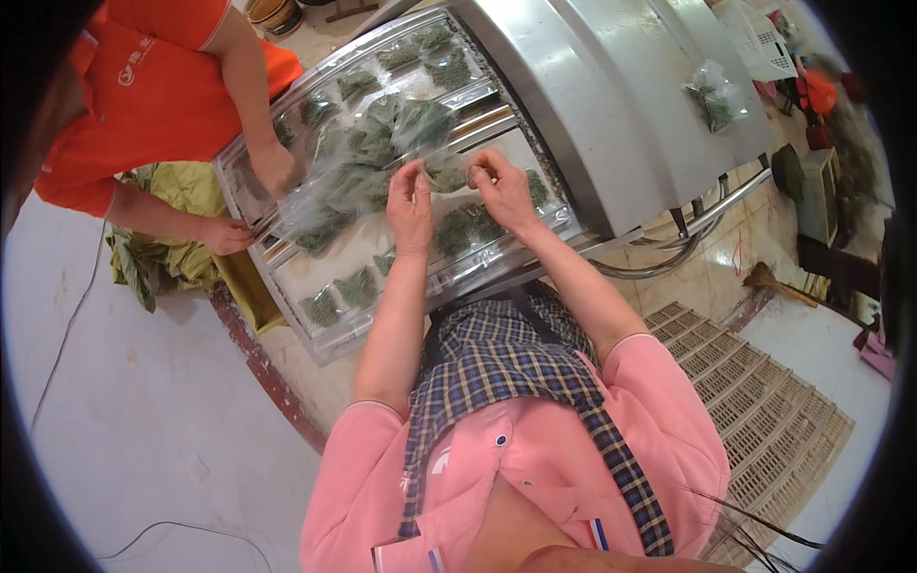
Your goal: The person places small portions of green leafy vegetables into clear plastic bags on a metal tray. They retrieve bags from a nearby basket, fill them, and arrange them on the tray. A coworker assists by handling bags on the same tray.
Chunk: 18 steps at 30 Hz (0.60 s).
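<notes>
My left hand and my right hand are raised over a vacuum packing machine's tray bed. Between them is a small clear plastic bag of dried green leaves, pinched at its sides by my fingertips. Beneath and beyond my left hand lies a heap of similar filled bags, partly blurred. Below my right hand, more bags rest in a row near the machine's front edge. Two further bags sit in the same row to the left.
A co-worker in an orange shirt reaches over the bed's left end with both hands. The machine's steel lid stands at the right, with a lone bag on it. Hoses, a woven mat and a broom lie right.
</notes>
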Available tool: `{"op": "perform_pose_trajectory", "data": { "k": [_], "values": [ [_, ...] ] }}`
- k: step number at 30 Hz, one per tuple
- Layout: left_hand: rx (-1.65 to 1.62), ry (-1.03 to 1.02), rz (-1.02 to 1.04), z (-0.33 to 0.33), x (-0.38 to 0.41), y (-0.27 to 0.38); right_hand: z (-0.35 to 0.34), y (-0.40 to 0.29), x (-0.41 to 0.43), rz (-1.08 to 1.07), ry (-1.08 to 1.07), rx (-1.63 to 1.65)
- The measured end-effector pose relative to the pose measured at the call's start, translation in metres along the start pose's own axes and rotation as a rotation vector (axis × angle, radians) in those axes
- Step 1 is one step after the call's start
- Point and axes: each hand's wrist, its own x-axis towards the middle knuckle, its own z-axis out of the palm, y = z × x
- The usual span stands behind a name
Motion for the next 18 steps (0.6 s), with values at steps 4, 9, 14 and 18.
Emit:
{"op": "perform_pose_trajectory", "data": {
  "k": [4,9,14,18],
  "values": [
    [0.103,-0.005,0.071,0.016,0.003,-0.012,-0.020,0.008,0.013,0.030,0.075,-0.084],
    [-0.006,-0.024,-0.091,0.047,0.000,-0.035,-0.040,0.028,0.035,0.171,0.125,-0.411],
    [0.237,-0.151,-0.237,0.061,0.006,-0.061,-0.046,0.064,0.064,0.242,0.012,-0.736],
    [0.800,-0.072,0.315,0.047,0.019,-0.074,-0.037,0.074,0.075,0.293,-0.047,-0.874]
  ]
}}
